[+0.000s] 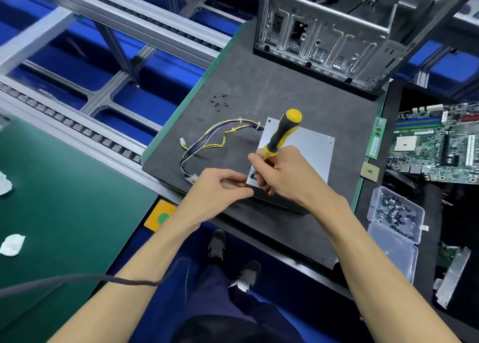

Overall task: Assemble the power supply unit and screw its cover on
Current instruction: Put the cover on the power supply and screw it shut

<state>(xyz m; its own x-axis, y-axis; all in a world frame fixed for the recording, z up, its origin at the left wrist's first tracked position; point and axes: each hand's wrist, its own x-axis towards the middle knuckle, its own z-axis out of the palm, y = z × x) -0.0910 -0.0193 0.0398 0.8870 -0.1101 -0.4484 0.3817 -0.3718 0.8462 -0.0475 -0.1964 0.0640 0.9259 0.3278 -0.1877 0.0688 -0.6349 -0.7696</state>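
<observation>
Grey sheet-metal cover (pixel 308 145) already sits on your power supply unit (pixel 290 202), which lies on the dark mat (pixel 259 88) of the tabletop, right in front of you, its wire bundle (pixel 207 140) trailing off to the left. Your right hand (pixel 280 171) is wrapped around the lower part of the yellow-and-black screwdriver (pixel 281 132), tip down at the near-left corner of the cover, where one dark screw (pixel 252 176) shows. Your left hand (pixel 220 187) pinches the near-left edge of the unit, steadying it. Progress, as a judgement: the cover is placed and you're on the fastening stage, this corner in hand. The far-left corner shows one seated screw (pixel 269 121); the far-right corner shows a small dot, too small to tell screw from empty hole; the near-right corner is hidden by your right hand. So at least one screw is done, one is in work, and two are unclear. Counts: one unit, one cover, one screwdriver, two hands. Loose screws (pixel 219 101) on the mat beyond the wires: about seven, small and hard to separate. One clear box (pixel 396 213) of many screws at right, lid open. One motherboard (pixel 438 145), one memory stick (pixel 377 138), one small chip (pixel 370 171), one open computer case (pixel 337 26) at the far edge.
</observation>
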